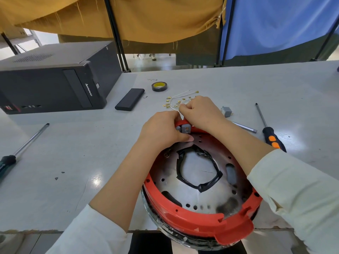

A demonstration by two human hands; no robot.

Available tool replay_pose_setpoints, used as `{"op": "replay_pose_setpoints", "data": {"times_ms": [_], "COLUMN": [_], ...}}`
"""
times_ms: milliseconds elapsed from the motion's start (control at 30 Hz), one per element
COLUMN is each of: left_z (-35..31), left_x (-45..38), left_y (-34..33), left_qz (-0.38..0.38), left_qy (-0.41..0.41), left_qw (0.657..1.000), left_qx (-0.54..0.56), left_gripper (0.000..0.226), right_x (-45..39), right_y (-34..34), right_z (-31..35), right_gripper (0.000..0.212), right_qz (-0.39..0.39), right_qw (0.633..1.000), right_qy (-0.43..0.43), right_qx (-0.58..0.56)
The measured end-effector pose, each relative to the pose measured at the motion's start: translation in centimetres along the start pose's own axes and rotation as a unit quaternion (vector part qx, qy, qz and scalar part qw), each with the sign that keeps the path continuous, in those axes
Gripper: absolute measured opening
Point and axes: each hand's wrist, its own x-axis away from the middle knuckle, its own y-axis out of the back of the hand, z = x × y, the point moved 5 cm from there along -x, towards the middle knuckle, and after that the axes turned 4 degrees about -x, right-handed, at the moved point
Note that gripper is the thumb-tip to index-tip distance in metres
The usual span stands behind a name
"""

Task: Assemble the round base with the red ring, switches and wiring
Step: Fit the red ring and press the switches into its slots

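1. The round base (200, 182) with its red ring (198, 219) sits at the near table edge.
2. The left hand (161, 129) curls around the grey switches (184, 128) at the ring's far side.
3. The right hand (200, 111), just beside it, pinches a thin white wire (180, 97).

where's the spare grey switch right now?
In the head view the spare grey switch lies loose on the table, just right of the right hand and left of the orange-handled screwdriver.
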Motion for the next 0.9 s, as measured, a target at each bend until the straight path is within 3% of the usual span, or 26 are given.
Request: {"op": "replay_pose_setpoints", "data": {"times_ms": [133, 267, 400, 533, 667, 900], "left_z": [-0.4, -0.8, -0.7, -0.6, -0.6, -0.6], "left_x": [0.1, 0.2, 0.2, 0.1, 0.1, 0.2], "left_y": [-0.4, -0.4, -0.4, -0.5, -0.5, -0.5], "left_qz": [0.009, 0.005, -0.001, -0.003, -0.002, 0.002], "left_qy": [-0.020, -0.053, -0.057, -0.051, -0.052, -0.047], "left_qw": [1.000, 0.999, 0.998, 0.999, 0.999, 0.999], "left_qx": [-0.004, 0.001, 0.001, 0.007, 0.008, 0.004], "left_gripper": [0.057, 0.037, 0.032, 0.033, 0.032, 0.033], "right_x": [0.2, -1.2, -1.6, -1.3, -1.7, -2.1], "right_y": [0.2, 2.6, 4.8, 4.3, 4.5, 3.2], "right_z": [-0.2, -2.0, -6.1, -9.1, -9.7, -9.1], "right_gripper": [0.039, 0.024, 0.044, 0.041, 0.034, 0.049], "right_qz": [0.025, 0.017, 0.080, 0.124, 0.085, 0.139], "right_qw": [0.999, 0.993, 0.964, 0.957, 0.973, 0.973], "right_qy": [-0.035, -0.114, -0.193, -0.179, -0.147, -0.149], "right_qx": [-0.001, 0.020, 0.166, 0.192, 0.156, 0.108]}}
